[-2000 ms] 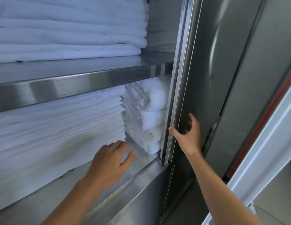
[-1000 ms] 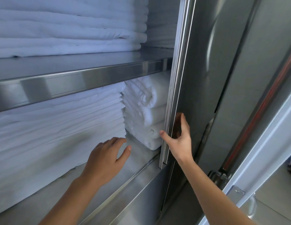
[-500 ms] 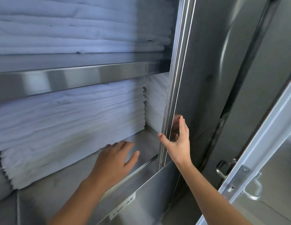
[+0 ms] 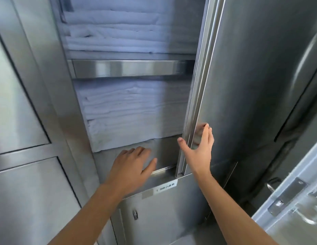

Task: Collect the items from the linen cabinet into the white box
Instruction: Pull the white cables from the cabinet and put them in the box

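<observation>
The steel linen cabinet stands partly open, and the gap shows two stacks of folded white linen. One stack [image 4: 118, 32] lies on the upper shelf, the other [image 4: 133, 112] on the lower shelf. My left hand [image 4: 131, 167] lies flat, fingers spread, on the lower shelf's front edge just below the linen and holds nothing. My right hand [image 4: 198, 151] is on the cabinet door's edge [image 4: 195, 103], thumb left of the edge and straight fingers pressed on the door's face [image 4: 251, 85]. The white box is out of view.
A steel shelf front [image 4: 129, 68] divides the two stacks. A small white label [image 4: 165, 188] sits under the lower shelf, above a lower door with a latch [image 4: 135, 213]. Shut steel panels [image 4: 21, 103] fill the left. A pale door with a metal handle [image 4: 295, 200] stands at the right.
The door edge has moved left and now covers the rolled towels at the right of the lower shelf. The view has pulled back. Both hands stay near the shelf's front edge.
</observation>
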Action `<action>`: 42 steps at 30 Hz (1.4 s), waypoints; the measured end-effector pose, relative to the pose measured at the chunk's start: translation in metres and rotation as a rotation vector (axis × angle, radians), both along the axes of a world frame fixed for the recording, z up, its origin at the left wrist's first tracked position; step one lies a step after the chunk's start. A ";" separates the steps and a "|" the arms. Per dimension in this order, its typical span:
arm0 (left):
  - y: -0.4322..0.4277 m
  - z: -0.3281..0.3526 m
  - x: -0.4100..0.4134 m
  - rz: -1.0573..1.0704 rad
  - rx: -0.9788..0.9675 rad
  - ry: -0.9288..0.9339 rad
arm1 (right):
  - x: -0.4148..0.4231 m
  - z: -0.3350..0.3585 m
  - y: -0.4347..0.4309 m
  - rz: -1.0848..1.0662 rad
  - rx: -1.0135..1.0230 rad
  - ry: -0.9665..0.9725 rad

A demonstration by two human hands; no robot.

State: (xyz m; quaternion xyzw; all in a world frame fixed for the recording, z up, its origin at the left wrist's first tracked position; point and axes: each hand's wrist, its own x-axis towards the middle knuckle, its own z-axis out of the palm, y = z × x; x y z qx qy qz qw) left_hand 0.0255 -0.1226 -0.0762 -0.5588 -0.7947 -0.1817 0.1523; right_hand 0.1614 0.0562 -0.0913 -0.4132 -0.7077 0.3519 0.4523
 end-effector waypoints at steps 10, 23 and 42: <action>-0.109 -0.002 0.031 0.138 0.003 -0.019 | -0.014 0.005 -0.048 0.093 -0.046 -0.015; -0.158 0.026 0.026 0.181 0.094 -0.016 | -0.002 0.014 -0.095 0.292 -0.052 0.104; -0.200 0.019 -0.046 0.099 0.110 -0.040 | -0.056 0.020 -0.162 0.440 -0.145 0.131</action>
